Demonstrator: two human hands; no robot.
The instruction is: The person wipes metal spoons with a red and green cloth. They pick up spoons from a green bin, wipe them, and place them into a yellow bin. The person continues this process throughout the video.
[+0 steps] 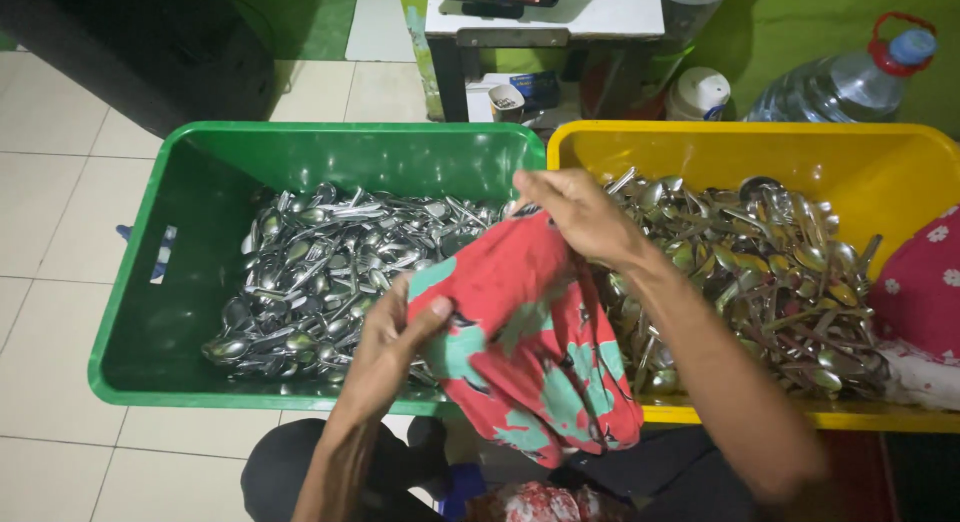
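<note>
Red-and-teal cloth (530, 352): gripped by both hands, left hand (392, 344) pinching its lower edge, right hand (572, 214) clamped on its top, above the floor between green bin (150, 312) and yellow bin (900, 172). Spoons filled both bins; none was held.

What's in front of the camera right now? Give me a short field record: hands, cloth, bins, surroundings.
left hand: grips the lower edge of the red and teal cloth
right hand: pinches the cloth's top edge
cloth: held up between the two bins, hanging down
green bin: metal spoons heaped toward its right side
yellow bin: pile of spoons
behind: water bottle, white stand
floor: pale tiles
</note>
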